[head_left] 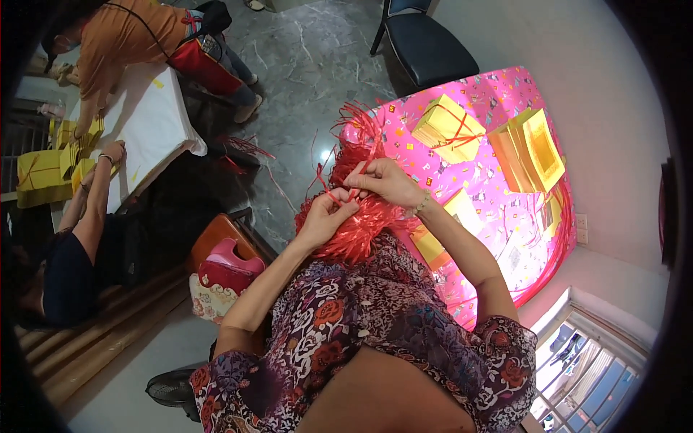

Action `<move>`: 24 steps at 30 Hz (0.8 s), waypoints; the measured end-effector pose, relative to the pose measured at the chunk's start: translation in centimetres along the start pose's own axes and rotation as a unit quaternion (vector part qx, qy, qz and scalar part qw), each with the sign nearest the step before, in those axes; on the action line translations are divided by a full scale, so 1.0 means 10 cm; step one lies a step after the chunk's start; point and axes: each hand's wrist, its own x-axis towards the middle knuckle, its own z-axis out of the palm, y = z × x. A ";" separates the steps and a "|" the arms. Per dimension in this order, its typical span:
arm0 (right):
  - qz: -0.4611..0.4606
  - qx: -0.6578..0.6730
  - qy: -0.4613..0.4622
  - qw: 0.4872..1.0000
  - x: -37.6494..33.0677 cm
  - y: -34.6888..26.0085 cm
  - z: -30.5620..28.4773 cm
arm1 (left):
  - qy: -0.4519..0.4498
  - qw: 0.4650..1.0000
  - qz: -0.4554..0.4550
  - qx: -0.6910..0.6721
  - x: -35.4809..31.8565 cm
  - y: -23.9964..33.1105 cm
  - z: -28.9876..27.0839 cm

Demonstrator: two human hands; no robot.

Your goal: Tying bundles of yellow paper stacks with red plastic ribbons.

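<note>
Red strands (pixel 354 224): bundle near bench (pixel 505 238) edge. Left hand (pixel 325 216), right hand (pixel 386 180): each grip pinched on one strand; best pulled slowly, singly, clear of tangle. Tied yellow stack (pixel 447 128) far.

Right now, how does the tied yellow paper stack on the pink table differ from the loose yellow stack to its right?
The tied stack is bound crosswise with red string; the loose stack shows no string. The tied stack lies flat as a squared block, while the loose stack's sheets fan apart and stand tilted. The tied stack lies nearer the right hand, which with the left hand pinches red string. Both are yellow paper on the pink table.
</note>
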 end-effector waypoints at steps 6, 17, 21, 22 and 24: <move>0.002 0.029 0.003 1.000 0.00 0.08 -0.06 | -0.192 0.948 -0.125 -0.219 0.10 -0.03 -0.26; -0.316 -0.463 -0.097 0.822 -0.43 -0.14 0.12 | -0.088 0.952 -0.126 -0.264 0.10 -0.03 -0.29; -0.316 -0.449 -0.041 0.835 -0.51 -0.02 0.07 | -0.037 0.995 0.086 0.028 0.02 0.01 -0.09; -0.305 -0.422 -0.009 0.854 -0.48 0.03 0.04 | -0.001 0.985 0.143 0.092 0.02 0.01 0.01; -0.267 -0.393 0.024 0.880 -0.45 -0.03 0.07 | 0.069 0.963 0.180 0.186 -0.06 -0.01 0.09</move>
